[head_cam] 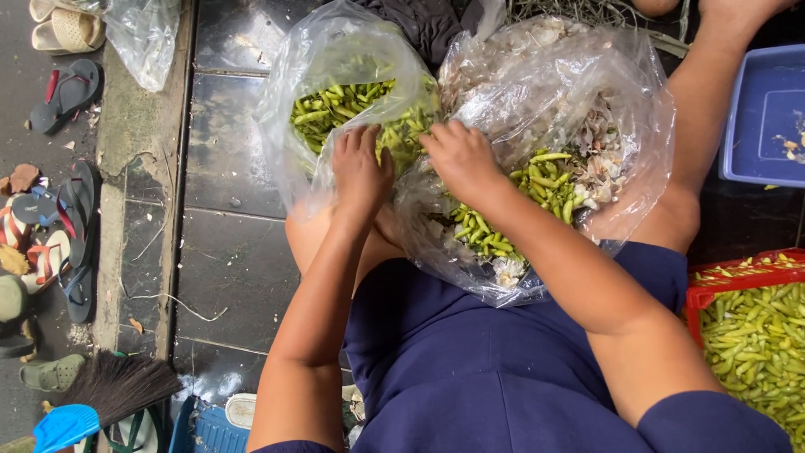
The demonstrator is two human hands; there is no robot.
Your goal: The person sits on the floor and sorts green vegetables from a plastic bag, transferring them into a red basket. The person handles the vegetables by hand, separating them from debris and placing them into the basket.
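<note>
— What was closest to you?

— My lap in dark blue shorts, then my two forearms running forward. To my right, the red crate of green chilies pressed close against my thigh, leaving little room that side. To my left, bare dark tiles lay open out to the concrete kerb, with a broom low down.

— And the hands?

— My left hand was curled at the mouth of the left plastic bag, fingers bent over the green chilies inside; I could not tell whether it gripped a chili or only the plastic edge. My right hand was closed on the rim where the two bags touched, pinching something I could not make out.

— Where was the other bag?

— The right plastic bag sat on my knee, holding chilies and pale husks. Beyond it, a blue tub stood near my right leg; sandals lay well apart, far left.
</note>
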